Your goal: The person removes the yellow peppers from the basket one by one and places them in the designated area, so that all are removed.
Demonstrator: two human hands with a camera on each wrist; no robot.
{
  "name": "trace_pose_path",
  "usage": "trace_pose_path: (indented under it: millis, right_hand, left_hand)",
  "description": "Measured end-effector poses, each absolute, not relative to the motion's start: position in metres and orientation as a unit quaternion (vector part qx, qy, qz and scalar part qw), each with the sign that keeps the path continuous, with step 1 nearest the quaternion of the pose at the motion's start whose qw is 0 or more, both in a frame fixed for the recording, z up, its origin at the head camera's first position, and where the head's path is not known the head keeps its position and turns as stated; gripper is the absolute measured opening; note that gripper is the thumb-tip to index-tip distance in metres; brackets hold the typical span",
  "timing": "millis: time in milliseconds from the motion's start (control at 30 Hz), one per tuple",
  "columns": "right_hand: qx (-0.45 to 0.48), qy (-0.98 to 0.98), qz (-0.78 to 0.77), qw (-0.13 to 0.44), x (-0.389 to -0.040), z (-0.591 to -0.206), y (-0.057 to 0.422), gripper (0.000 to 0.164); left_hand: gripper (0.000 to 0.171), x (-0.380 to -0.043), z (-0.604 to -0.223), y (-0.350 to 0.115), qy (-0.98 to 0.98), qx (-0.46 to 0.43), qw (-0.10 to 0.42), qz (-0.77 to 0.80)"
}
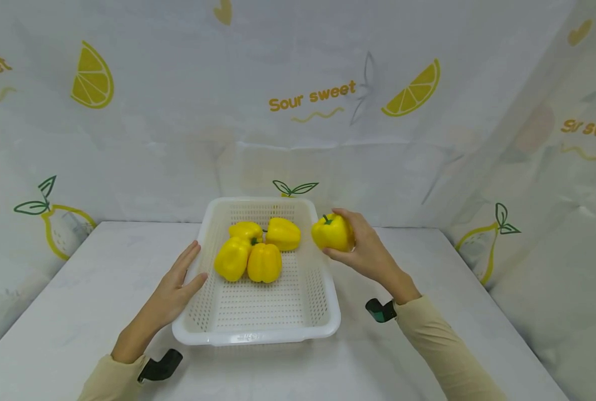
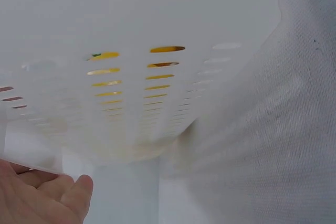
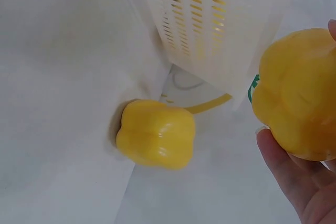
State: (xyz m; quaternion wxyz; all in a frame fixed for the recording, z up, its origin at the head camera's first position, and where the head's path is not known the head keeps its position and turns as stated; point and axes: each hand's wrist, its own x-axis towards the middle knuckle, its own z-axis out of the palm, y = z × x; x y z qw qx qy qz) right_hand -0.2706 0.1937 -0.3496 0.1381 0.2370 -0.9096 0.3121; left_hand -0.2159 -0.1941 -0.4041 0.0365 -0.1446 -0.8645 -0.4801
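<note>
My right hand [image 1: 365, 253] grips a yellow bell pepper [image 1: 330, 232], raised just beyond the right rim of a white plastic basket [image 1: 257, 337]. Its green stem shows in the head view; the right wrist view shows its smooth underside. Several yellow bell peppers [image 1: 264, 263] lie together in the basket's middle and far part. At the left rim, my left hand [image 1: 175, 289] holds the basket, its fingertips bent under the rim in the left wrist view. Another yellow bell pepper [image 3: 156, 135] sits on the table right of the basket; my right hand hides it in the head view.
A white-covered table [image 1: 403, 356] carries the basket. Behind it hangs a white sheet [image 1: 177, 150] printed with lemons and words, which also borders the right side. Yellow shows through the basket's slots in both wrist views.
</note>
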Motion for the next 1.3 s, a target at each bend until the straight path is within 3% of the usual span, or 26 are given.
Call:
trace_pose_path:
  millis: [1300]
  right_hand:
    - [0.113, -0.934, 0.323, 0.103, -0.304, -0.380, 0.245, 0.083]
  left_hand:
    - [0.065, -0.214, -0.405, -0.195, -0.872, -0.143, 0.035, -0.466]
